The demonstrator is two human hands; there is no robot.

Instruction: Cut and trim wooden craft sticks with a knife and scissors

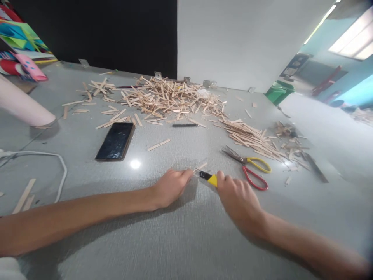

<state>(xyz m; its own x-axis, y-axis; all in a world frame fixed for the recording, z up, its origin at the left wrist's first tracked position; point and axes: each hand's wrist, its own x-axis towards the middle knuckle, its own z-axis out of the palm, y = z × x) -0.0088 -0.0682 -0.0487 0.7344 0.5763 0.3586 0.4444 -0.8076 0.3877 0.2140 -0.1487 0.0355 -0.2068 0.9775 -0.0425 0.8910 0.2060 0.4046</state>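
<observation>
My left hand [170, 186] rests on the grey table [163, 241], its fingers pinched on a small wooden stick [201, 167] that lies flat. My right hand [237, 196] is closed round a yellow and black utility knife [209, 177], whose tip points at the stick's near end. Both hands sit close together at the table's middle front. Scissors with one yellow and one red handle [250, 167] lie just right of the knife hand.
A big heap of wooden sticks [171, 97] fills the back of the table, with a second bundle [250, 136] at the right. A black phone [115, 142] lies left of centre, near a white cable [58, 163], a black pen [185, 125] and another person's sleeve [23, 107].
</observation>
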